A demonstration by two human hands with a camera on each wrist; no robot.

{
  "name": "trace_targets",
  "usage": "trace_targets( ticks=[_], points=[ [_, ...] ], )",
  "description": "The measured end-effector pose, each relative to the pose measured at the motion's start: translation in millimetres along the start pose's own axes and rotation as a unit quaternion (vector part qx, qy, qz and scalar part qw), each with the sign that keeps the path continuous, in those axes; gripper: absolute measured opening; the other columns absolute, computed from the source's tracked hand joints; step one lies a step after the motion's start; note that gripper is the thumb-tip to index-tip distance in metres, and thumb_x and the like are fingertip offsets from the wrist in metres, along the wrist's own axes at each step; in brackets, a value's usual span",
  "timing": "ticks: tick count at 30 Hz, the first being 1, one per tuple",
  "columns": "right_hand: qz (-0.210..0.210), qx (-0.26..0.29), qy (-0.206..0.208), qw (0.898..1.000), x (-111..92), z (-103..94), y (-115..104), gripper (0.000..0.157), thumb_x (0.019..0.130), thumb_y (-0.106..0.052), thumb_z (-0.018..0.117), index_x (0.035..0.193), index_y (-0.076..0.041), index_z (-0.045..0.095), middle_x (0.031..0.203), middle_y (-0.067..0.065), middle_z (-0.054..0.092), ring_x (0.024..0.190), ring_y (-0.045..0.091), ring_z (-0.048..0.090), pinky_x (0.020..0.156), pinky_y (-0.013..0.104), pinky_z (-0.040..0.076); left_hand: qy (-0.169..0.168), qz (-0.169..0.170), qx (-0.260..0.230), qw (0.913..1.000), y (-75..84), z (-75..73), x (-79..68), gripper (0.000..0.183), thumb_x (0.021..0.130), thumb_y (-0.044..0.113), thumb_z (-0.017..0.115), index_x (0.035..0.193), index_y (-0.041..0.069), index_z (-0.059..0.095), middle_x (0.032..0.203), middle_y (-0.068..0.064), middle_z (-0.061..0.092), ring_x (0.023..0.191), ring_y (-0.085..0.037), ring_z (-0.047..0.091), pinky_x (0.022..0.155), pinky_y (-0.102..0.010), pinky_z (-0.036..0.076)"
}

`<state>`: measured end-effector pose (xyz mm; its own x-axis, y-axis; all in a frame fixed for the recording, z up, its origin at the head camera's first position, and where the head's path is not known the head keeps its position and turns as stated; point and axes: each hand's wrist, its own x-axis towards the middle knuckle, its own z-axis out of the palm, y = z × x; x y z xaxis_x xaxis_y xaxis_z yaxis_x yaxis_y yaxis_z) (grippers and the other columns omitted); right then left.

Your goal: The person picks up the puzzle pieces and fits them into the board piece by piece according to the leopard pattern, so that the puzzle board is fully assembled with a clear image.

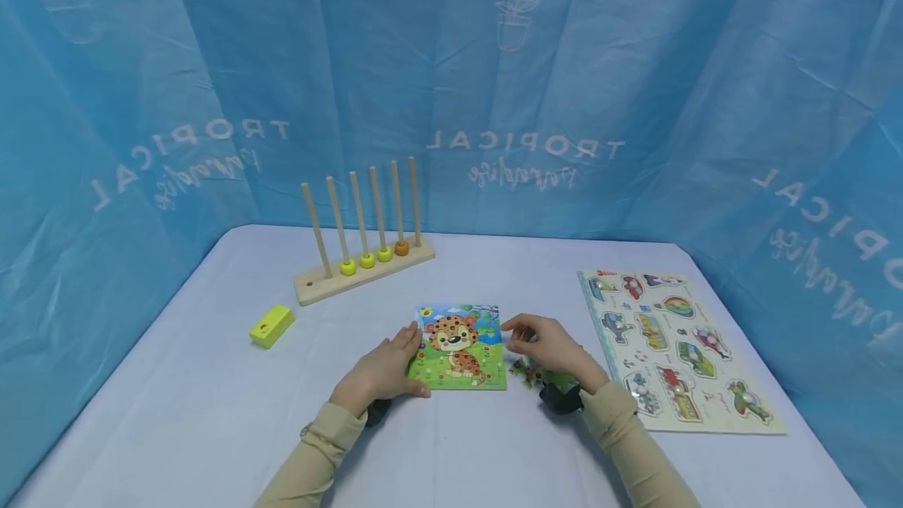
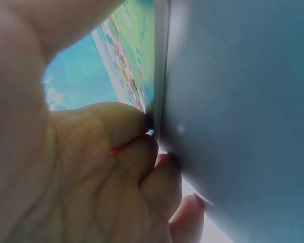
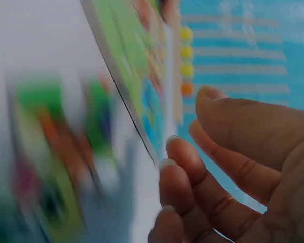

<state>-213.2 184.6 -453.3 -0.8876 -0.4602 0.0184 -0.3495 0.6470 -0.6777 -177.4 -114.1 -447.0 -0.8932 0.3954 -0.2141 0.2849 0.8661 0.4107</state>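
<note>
Hands (image 1: 384, 367) at colourful square leopard puzzle (image 1: 457, 347)

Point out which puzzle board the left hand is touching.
The leopard puzzle: the left hand touches its left edge. The larger vehicle puzzle, much farther right, lies well apart from that hand.

Loose pieces (image 1: 529, 372), right of the leopard board (image 1: 432, 371): partly hidden by the right hand (image 1: 550, 345), blurred in right wrist view.

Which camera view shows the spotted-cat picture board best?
The head view, because nearly the whole picture board shows clearly. The left wrist view shows only a slanted strip; the right wrist view, a blurred, angled part.
</note>
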Motion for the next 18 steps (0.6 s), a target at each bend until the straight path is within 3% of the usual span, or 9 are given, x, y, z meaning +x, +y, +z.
trace_targets(
  ticks=[3, 9, 13, 18],
  points=[
    [0.035, 0.002, 0.025, 0.999, -6.2, -17.6, 13.8, 0.027, 0.095, -0.017, 0.062, 0.12, -0.007, 0.064, 0.093, 0.002, 0.063, 0.082, 0.012, 0.056, 0.066, 0.028, 0.047, 0.003, -0.001, -0.003, 1.0, 0.5, 0.9, 0.2, 0.099, 0.078, 0.041, 0.078, 0.151, -0.002, 0.027, 0.161, -0.017, 0.019, 0.149, -0.034, 0.02, 0.122, -0.049, 0.024],
    [0.091, -0.016, 0.022, 0.995, -28.1, -48.8, 38.7, 0.03, 0.094, -0.016, 0.063, 0.121, -0.003, 0.062, 0.097, 0.009, 0.065, 0.076, 0.017, 0.059, 0.062, 0.03, 0.05, 0.007, 0.004, -0.005, 1.0, 1.3, 0.6, -0.5, 0.098, 0.078, 0.041, 0.078, 0.151, -0.002, 0.028, 0.161, -0.018, 0.019, 0.149, -0.034, 0.021, 0.122, -0.049, 0.025],
    [0.1, -0.029, 0.004, 0.995, -45.6, -63.5, 47.5, 0.038, 0.089, -0.013, 0.068, 0.124, 0.002, 0.059, 0.103, 0.015, 0.063, 0.092, 0.024, 0.061, 0.073, 0.035, 0.054, 0.006, 0.006, 0.0, 1.0, 0.7, 1.8, 0.3, 0.099, 0.078, 0.042, 0.077, 0.151, -0.003, 0.028, 0.161, -0.018, 0.019, 0.149, -0.035, 0.021, 0.122, -0.049, 0.025],
    [0.095, -0.003, -0.047, 0.994, -54.7, -67.6, 44.4, 0.063, 0.077, -0.008, 0.079, 0.132, 0.006, 0.051, 0.11, 0.021, 0.056, 0.091, 0.026, 0.057, 0.071, 0.036, 0.052, 0.007, 0.001, -0.001, 1.0, -0.4, 1.6, -0.5, 0.099, 0.078, 0.042, 0.078, 0.15, -0.002, 0.028, 0.161, -0.018, 0.02, 0.149, -0.035, 0.021, 0.122, -0.049, 0.025]
  ],
)
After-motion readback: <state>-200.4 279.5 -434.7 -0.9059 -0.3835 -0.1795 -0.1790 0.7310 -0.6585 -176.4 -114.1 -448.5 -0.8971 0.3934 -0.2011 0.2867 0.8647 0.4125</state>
